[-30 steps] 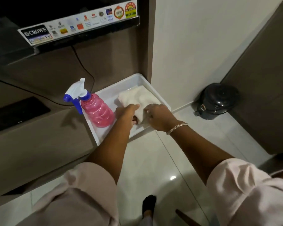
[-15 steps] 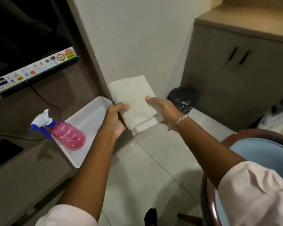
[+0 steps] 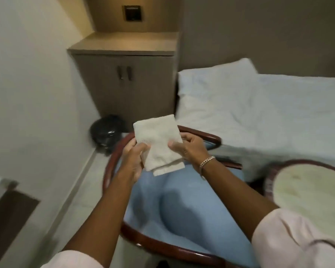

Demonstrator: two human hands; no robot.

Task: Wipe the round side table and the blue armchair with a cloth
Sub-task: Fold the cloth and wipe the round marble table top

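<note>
I had both hands raised over the blue armchair (image 3: 184, 215), holding the folded white cloth (image 3: 159, 144) up between them. My left hand (image 3: 132, 161) gripped the cloth's lower left edge, its fingers (image 3: 141, 149) pinching the fabric with the thumb on the near face. My right hand (image 3: 190, 147), a chain bracelet (image 3: 207, 161) at its wrist, pinched the right edge the same way, thumb in front and the other fingers behind. The cloth stood nearly upright, clear of the seat, with its loose lower corner hanging free. The armchair's dark red wooden rim (image 3: 112, 157) curved round the blue cushion below my forearms. The round side table (image 3: 309, 192) sat just beside the chair on my right, its pale top bare. Beyond lay a bed with white sheets (image 3: 259, 109), a brown cabinet (image 3: 128, 82), and a black bin (image 3: 106, 130) on the floor by the wall.
</note>
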